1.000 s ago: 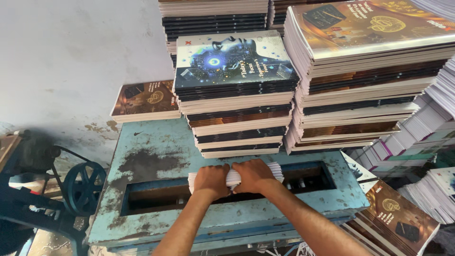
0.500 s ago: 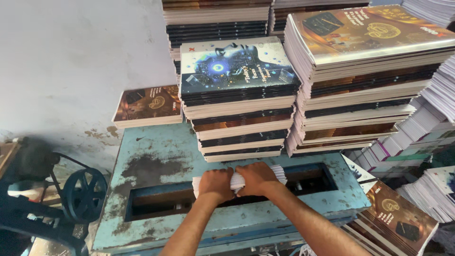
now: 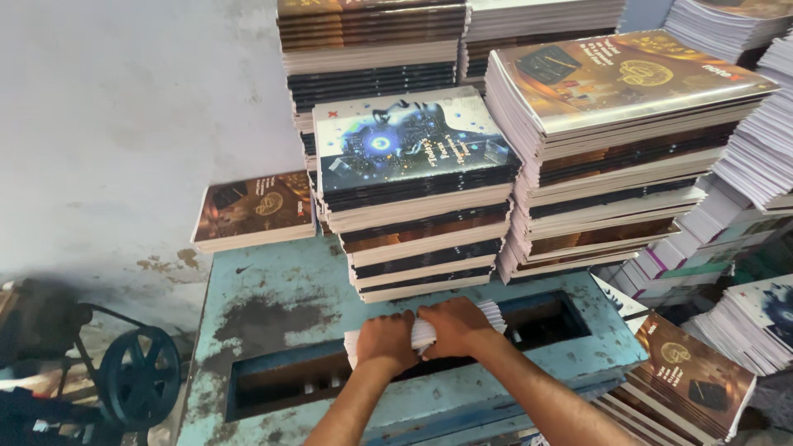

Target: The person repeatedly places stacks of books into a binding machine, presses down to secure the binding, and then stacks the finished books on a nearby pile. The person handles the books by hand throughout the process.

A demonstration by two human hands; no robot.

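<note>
Both hands grip one white bundle of folded pages (image 3: 425,333) that stands in the long slot (image 3: 273,384) of a worn blue metal machine table (image 3: 273,306). My left hand (image 3: 387,343) clasps the bundle's left part. My right hand (image 3: 454,326) clasps the right part, and the page edges fan out past its fingers. Just beyond the hands rises a stack of books (image 3: 417,190) topped by a blue and white cover.
Taller stacks with brown and gold covers (image 3: 615,140) stand to the right and behind. A low pile (image 3: 256,211) lies at the left against the grey wall. More books (image 3: 690,380) lean at the lower right. A dark pulley wheel (image 3: 136,380) sits at the lower left.
The view has shifted slightly; both hands stay clamped on the bundle in the slot, which has edged a little to the right.
</note>
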